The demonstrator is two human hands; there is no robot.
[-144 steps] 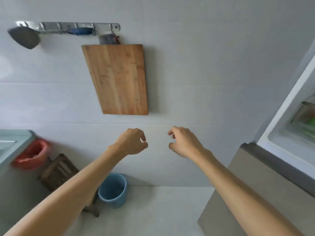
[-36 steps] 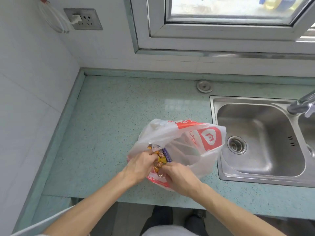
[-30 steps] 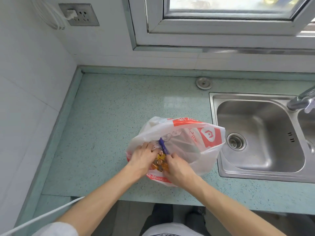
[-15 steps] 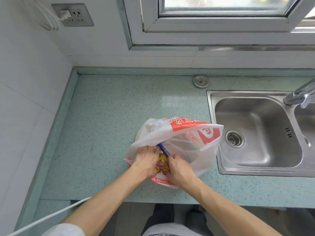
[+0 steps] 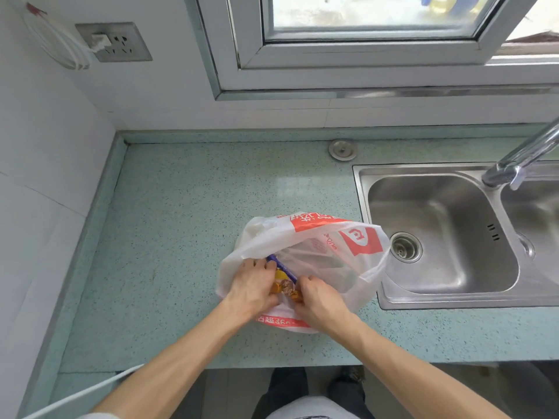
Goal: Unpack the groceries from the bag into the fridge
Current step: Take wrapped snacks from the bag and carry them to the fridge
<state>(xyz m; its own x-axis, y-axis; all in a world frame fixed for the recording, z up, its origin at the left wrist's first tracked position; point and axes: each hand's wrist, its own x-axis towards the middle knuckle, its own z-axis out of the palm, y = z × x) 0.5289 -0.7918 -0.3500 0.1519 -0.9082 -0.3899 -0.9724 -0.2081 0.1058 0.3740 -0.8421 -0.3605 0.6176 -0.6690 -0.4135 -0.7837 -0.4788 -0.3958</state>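
A white plastic grocery bag [image 5: 326, 237] with red print lies open on the green speckled counter [image 5: 187, 237], just left of the sink. Both my hands are at its mouth. My left hand [image 5: 252, 284] and my right hand [image 5: 319, 300] grip a snack packet [image 5: 284, 282] with a purple edge and orange and brown pictures, held between them at the bag's near rim. The rest of the bag's contents are hidden by the plastic. The fridge is out of sight.
A steel double sink [image 5: 447, 237] with a tap [image 5: 520, 158] lies right of the bag. A window [image 5: 363, 40] is above the counter, a wall socket [image 5: 113, 42] with a white cable at upper left. A tiled wall bounds the counter's left side.
Earlier my empty hands were raised near a wall with a cutting board. Since a second ago, both hands stay on the packet in the bag and have shifted only slightly; the bag's rim has sagged.
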